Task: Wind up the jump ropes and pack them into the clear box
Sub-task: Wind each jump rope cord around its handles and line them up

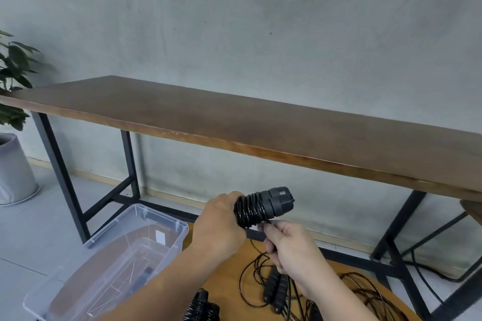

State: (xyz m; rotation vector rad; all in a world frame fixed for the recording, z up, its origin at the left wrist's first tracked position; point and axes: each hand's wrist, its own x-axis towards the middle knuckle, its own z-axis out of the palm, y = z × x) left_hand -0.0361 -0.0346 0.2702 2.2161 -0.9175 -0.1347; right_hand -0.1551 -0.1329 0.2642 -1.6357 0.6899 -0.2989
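My left hand (221, 221) grips a pair of black jump-rope handles (276, 200) with black cord (251, 211) wound tightly round them. My right hand (289, 245) pinches the free end of that cord just below the bundle. A loose black jump rope (272, 288) with its two handles and tangled cord lies on the round wooden table (229, 279) under my hands. Another wound bundle (202, 306) lies at the table's front edge. The clear box (146, 219) stands open on the floor at lower left, with a dark item inside.
A long brown wooden table (234, 122) on a black metal frame runs along the grey wall ahead. A potted plant (13, 159) in a grey pot stands at far left. More loose cord (370, 292) lies at the right of the round table.
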